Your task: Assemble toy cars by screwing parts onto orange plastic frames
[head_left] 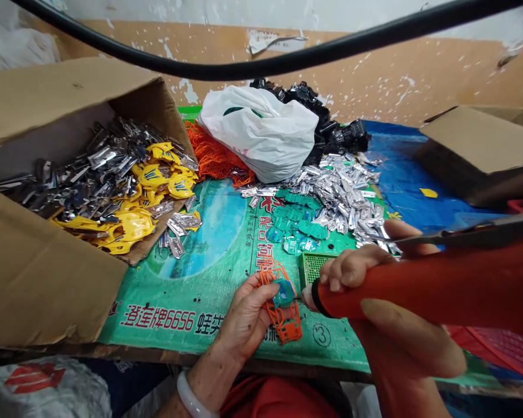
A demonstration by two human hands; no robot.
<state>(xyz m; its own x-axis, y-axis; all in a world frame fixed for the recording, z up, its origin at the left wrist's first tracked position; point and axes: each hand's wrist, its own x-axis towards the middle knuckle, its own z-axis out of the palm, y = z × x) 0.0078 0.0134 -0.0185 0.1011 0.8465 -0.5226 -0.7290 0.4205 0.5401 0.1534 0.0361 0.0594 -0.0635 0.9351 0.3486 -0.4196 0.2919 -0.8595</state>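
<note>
Between the thumb and fingers of my left hand [244, 310] is an orange plastic lattice frame [291, 331]. A small teal plastic piece [284, 294] lies on that frame, pressed under my left thumb. My right hand [412, 337] is wrapped around a red electric screwdriver [401, 284]. Its tip points left and meets the right edge of the teal piece; whether it sits in a screw is too small to tell. Just behind the tip stands a green mesh basket [312, 267], partly covered by my right fingers.
Left, a cardboard box [47, 278] holds silver pieces and yellow shells [133, 226]. Behind are orange frames [218, 154], a white plastic bag [261, 133], black parts [344, 136], silver pieces [340, 191] and teal pieces [296, 217]. Another box [483, 139] stands right. A black cable [244, 71] hangs across the top.
</note>
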